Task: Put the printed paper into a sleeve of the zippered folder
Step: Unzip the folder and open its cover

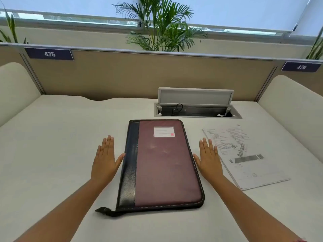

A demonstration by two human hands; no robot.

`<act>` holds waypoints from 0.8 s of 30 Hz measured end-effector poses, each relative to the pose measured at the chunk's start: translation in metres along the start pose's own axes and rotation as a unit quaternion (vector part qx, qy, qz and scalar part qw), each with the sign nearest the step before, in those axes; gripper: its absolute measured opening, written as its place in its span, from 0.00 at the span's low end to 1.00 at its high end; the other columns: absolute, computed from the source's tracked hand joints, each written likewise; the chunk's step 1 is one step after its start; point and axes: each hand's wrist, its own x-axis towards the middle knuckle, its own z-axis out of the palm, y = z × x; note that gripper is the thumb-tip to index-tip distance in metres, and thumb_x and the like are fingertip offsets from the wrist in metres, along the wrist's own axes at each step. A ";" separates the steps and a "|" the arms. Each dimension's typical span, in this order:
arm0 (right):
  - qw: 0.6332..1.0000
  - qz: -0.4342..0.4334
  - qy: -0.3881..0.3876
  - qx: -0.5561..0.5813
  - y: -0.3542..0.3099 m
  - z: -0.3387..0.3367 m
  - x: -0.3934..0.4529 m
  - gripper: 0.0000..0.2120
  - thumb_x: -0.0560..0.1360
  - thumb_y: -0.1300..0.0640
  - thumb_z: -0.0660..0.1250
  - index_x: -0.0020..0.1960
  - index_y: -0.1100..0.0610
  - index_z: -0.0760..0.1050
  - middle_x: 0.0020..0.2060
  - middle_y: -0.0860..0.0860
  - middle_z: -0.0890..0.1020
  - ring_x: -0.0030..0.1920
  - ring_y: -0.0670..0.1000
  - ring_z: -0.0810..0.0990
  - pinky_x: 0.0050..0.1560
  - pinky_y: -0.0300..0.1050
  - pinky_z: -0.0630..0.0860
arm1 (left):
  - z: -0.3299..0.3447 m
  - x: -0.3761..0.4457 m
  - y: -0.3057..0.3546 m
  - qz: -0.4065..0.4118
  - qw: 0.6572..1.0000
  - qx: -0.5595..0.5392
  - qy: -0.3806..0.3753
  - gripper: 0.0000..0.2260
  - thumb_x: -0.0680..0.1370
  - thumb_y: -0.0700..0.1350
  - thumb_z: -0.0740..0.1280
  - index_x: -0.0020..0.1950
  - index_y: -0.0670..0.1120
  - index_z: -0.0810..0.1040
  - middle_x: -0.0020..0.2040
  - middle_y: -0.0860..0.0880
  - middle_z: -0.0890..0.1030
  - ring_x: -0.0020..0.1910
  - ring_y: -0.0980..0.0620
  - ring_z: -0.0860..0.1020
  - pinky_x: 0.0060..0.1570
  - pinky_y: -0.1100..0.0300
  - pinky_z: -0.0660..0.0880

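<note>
Zippered folder (162, 165): lies flat and closed in the middle of the counter (52, 137), long side running from the near edge toward the far edge. Maroon cover with a black band down its left side and a white label (164, 132) near its far end. The zipper runs round the rim, and a black pull tab (104, 211) sticks out at the folder's near left corner.
Printed paper (243, 154): lies flat on the counter to the right of the folder, apart from it and turned at a slight angle. Its printed side faces up, with black text and a dark bar; the words are too blurred to read fully.
Left hand (104, 159): flat on the counter just beside the folder's left edge, palm down, fingers straight and close together, thumb spread toward the folder. The thumb tip reaches the black band; whether it touches cannot be told. It holds nothing.
Right hand (208, 161): flat on the counter between the folder and the printed paper, palm down, fingers straight, thumb pointing at the folder's right edge. It holds nothing.
Cable hatch (195, 103): set into the counter near the far edge, beyond the folder, its lid standing open.
Partition (139, 75): runs along the far edge, with number plates 475 (49, 54) and 476 (301, 67).
Plant (162, 27): behind the partition, before the window.
</note>
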 end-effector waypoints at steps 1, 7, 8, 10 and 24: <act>1.000 0.007 0.001 -0.002 0.000 0.000 -0.002 0.31 0.80 0.44 0.47 0.76 0.57 0.42 0.77 0.53 0.45 0.76 0.53 0.39 0.75 0.50 0.38 | 0.002 -0.002 0.000 -0.006 1.000 -0.008 -0.002 0.46 0.67 0.73 0.30 0.75 0.43 0.42 0.77 0.46 0.46 0.75 0.52 0.43 0.74 0.56 0.42; 0.998 0.019 -0.057 0.036 0.002 0.009 -0.013 0.29 0.81 0.45 0.46 0.76 0.57 0.41 0.77 0.52 0.45 0.76 0.52 0.39 0.75 0.49 0.38 | 0.014 -0.012 -0.005 -0.006 1.000 -0.004 -0.007 0.47 0.67 0.73 0.31 0.76 0.43 0.45 0.77 0.46 0.48 0.76 0.52 0.44 0.74 0.57 0.43; 0.996 0.022 -0.067 0.047 0.002 0.010 -0.014 0.29 0.81 0.45 0.45 0.76 0.57 0.41 0.77 0.52 0.45 0.76 0.52 0.39 0.76 0.49 0.38 | 0.016 -0.013 -0.006 -0.009 1.000 -0.009 -0.011 0.47 0.66 0.73 0.31 0.76 0.43 0.45 0.77 0.46 0.48 0.76 0.52 0.44 0.74 0.56 0.43; 0.994 0.030 -0.086 0.064 0.002 0.013 -0.016 0.28 0.81 0.46 0.45 0.76 0.57 0.42 0.77 0.52 0.45 0.76 0.52 0.41 0.76 0.49 0.40 | 0.020 -0.017 -0.007 -0.017 1.000 -0.007 -0.019 0.46 0.67 0.73 0.32 0.76 0.43 0.45 0.77 0.46 0.48 0.76 0.52 0.45 0.74 0.56 0.44; 0.993 0.037 -0.087 0.064 0.002 0.017 -0.017 0.27 0.81 0.46 0.44 0.76 0.56 0.45 0.77 0.52 0.49 0.77 0.52 0.45 0.76 0.48 0.42 | 0.031 -0.018 -0.013 -0.040 0.998 -0.003 -0.044 0.24 0.81 0.52 0.51 0.74 0.43 0.58 0.76 0.45 0.58 0.76 0.49 0.54 0.74 0.53 0.50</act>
